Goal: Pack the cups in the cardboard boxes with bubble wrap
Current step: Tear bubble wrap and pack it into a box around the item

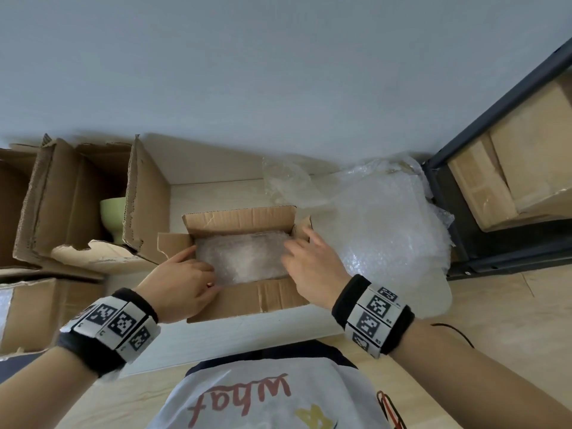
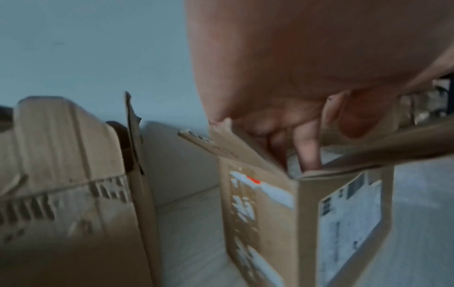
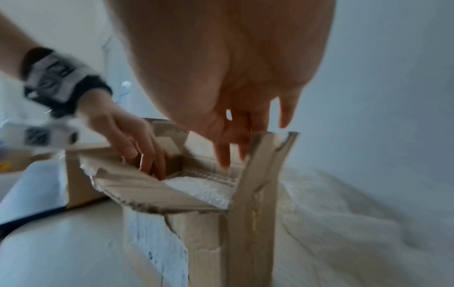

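Observation:
A small open cardboard box (image 1: 278, 297) stands in front of me with a bubble-wrapped bundle (image 1: 244, 255) lying in it. Whether a cup is inside the wrap cannot be seen. My left hand (image 1: 204, 267) reaches in at the box's left side, its straight fingers (image 2: 307, 147) pointing down onto the wrap (image 3: 203, 190). At the right side my right hand (image 1: 295, 249) does the same, fingers (image 3: 223, 153) extended and touching the wrap beside the upright right flap (image 3: 253, 194). A pale green cup (image 1: 113, 212) stands in a larger open box (image 1: 145, 196) to the left.
A loose heap of bubble wrap (image 1: 387, 230) lies right of the small box. A dark metal shelf (image 1: 464, 243) holding cardboard boxes (image 1: 526, 156) stands at the far right. More cardboard boxes (image 1: 37, 308) crowd the left. A grey wall rises behind.

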A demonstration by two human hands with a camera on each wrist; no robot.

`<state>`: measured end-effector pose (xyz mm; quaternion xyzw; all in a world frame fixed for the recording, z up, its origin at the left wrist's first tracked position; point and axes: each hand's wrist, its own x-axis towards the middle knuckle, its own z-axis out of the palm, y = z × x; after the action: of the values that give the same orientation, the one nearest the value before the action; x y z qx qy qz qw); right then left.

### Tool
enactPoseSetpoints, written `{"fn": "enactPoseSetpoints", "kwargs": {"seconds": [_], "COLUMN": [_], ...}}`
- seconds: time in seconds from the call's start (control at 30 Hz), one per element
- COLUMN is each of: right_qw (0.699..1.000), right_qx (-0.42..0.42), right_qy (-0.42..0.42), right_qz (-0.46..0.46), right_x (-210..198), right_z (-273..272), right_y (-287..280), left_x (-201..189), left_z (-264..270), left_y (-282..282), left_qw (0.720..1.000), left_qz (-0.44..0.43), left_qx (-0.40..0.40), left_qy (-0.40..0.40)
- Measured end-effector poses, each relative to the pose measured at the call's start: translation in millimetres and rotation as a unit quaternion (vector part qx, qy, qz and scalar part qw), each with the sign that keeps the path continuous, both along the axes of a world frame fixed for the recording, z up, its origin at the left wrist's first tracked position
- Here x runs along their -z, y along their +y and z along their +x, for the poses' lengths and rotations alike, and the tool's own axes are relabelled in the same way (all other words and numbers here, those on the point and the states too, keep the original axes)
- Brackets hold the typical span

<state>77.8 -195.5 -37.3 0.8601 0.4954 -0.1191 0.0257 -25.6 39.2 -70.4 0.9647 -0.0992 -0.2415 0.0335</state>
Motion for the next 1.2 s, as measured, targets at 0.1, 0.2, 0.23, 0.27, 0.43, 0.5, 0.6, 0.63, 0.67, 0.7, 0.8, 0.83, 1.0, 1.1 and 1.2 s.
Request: {"fn": "enactPoseSetpoints", "kwargs": {"seconds": [0.1,0.2,0.23,0.27,0.43,0.5,0.6,0.63,0.67,0.7,0.8,0.83,1.0,1.1,1.2], "right_qw": [0.973,0.963,0.959,0.953,0.892,0.878,0.879,0.883,0.887,0.892,0.898,0.897,0.876,0.862,0.850], "right_qx": [0.111,0.239,0.275,0.303,0.443,0.470,0.470,0.464,0.457,0.448,0.437,0.439,0.481,0.503,0.517], "right_qy": [-0.066,-0.044,-0.027,-0.016,0.063,0.073,0.056,0.045,0.035,0.024,0.004,0.002,0.042,0.059,0.079], "right_qz": [0.193,0.116,0.066,0.023,-0.061,-0.054,-0.052,-0.054,-0.054,-0.055,-0.049,-0.045,-0.004,0.018,0.061], "right_x": [-0.5,10.2,19.4,29.6,77.7,92.5,106.9,109.4,111.2,112.3,111.7,110.9,104.7,98.3,87.0], "right_z": [10.8,35.5,46.0,55.5,80.4,82.3,81.4,81.2,81.2,81.2,81.9,82.7,89.0,95.8,100.3], "right_y": [-34.4,-73.4,-86.8,-98.6,-131.9,-134.4,-134.6,-134.8,-135.1,-135.6,-136.8,-136.6,-134.1,-134.4,-142.0], "left_x": [-4.3,-6.7,-5.9,-4.8,4.3,4.8,3.7,3.4,2.8,2.4,1.5,0.9,-2.1,-2.4,-1.0], "left_z": [-6.2,-5.9,-4.2,-2.2,4.4,6.1,6.4,5.6,4.9,4.9,8.7,10.8,18.5,19.2,18.6], "left_y": [-14.9,-34.7,-40.2,-44.0,-50.6,-50.5,-50.1,-49.6,-48.6,-47.4,-43.5,-42.8,-42.0,-39.3,-36.9], "left_qw": [0.994,0.989,0.989,0.990,0.992,0.992,0.985,0.982,0.979,0.978,0.979,0.980,0.968,0.945,0.954], "left_qz": [-0.080,-0.120,-0.122,-0.120,-0.092,-0.089,-0.121,-0.133,-0.141,-0.144,-0.135,-0.130,-0.146,-0.193,-0.197], "left_qx": [-0.072,-0.080,-0.074,-0.071,-0.054,-0.046,-0.073,-0.083,-0.087,-0.088,-0.071,-0.063,-0.098,-0.184,-0.142], "left_qy": [-0.009,0.023,0.031,0.036,0.066,0.080,0.101,0.110,0.119,0.126,0.135,0.139,0.178,0.190,0.174]}}
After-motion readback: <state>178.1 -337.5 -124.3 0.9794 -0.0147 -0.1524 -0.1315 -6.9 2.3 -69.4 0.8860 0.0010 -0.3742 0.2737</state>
